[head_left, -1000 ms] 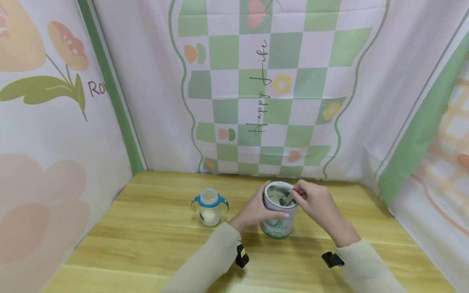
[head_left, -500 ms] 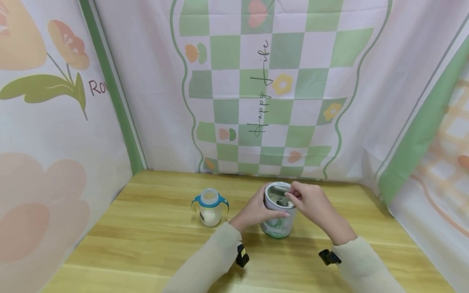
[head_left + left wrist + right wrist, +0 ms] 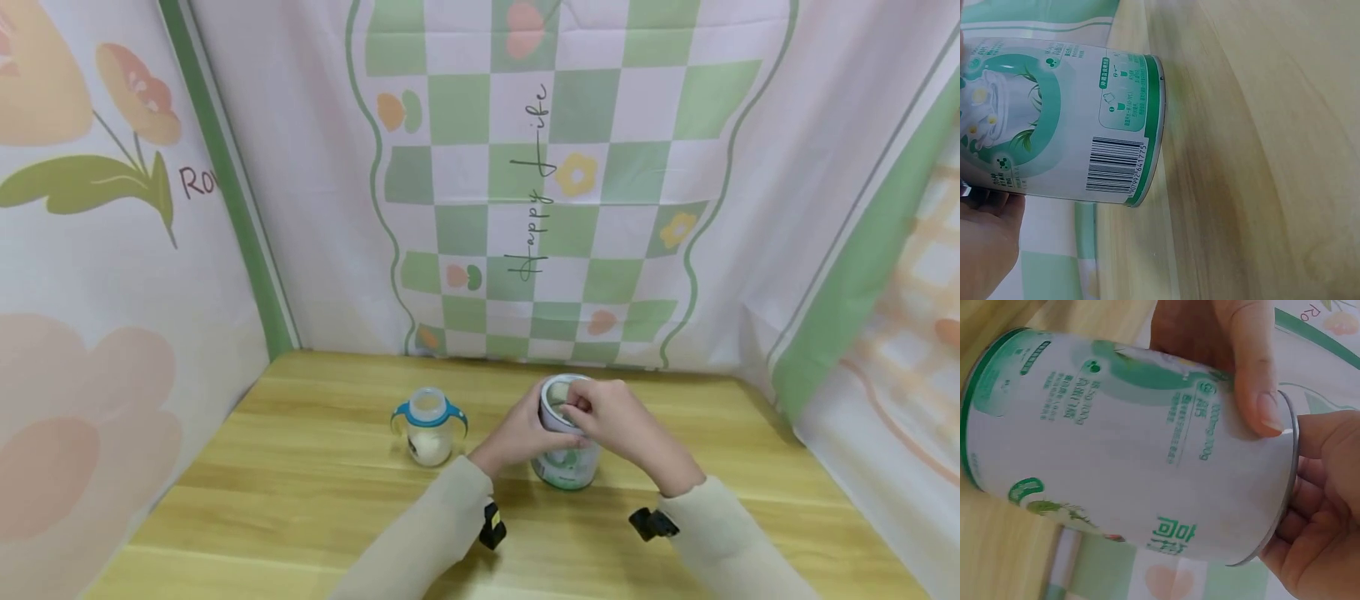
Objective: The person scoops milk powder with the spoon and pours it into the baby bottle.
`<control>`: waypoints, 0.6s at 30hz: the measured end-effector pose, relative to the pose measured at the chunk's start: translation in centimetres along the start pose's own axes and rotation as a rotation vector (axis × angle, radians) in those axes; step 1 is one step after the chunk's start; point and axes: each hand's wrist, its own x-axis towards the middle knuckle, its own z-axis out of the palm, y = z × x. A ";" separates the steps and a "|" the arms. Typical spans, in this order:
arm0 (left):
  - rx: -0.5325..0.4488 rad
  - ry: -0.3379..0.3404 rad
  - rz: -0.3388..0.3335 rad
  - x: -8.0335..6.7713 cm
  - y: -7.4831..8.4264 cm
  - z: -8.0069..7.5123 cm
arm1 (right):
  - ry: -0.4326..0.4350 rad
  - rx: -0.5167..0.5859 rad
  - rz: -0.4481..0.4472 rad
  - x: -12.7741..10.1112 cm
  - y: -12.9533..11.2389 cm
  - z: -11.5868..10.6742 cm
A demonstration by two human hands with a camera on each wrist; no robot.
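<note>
A white-and-green milk powder can stands on the wooden table, its top uncovered. My left hand grips the can from its left side near the rim, thumb across the front. In the left wrist view the can's barcode side shows. My right hand has its curled fingers at the can's mouth, pinching a spoon whose bowl and handle are hidden now. The right wrist view shows the right hand beyond the can's rim. Left of the can stands a baby bottle with a blue two-handled collar, uncapped, pale contents inside.
The wooden table reaches back to a checked green-and-white curtain. Other printed curtains hang at both sides. Each sleeve has a black wrist camera, on the left wrist and on the right.
My right hand has moved left and over the can's opening, with its fingers lower at the mouth. The spoon, seen inside earlier, is covered now. The left hand and bottle stay put.
</note>
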 end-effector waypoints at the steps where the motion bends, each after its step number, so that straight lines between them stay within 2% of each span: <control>1: -0.005 -0.003 -0.002 0.0 0.0 0.0 | -0.011 0.013 0.009 0.1 0.0 0.1; 6: -0.012 -0.001 -0.025 0.1 -0.2 0.0 | -0.033 0.077 0.066 0.3 0.2 0.3; 18: 0.016 0.012 -0.020 0.1 -0.4 0.0 | 0.054 0.202 0.235 -0.2 1.1 -0.5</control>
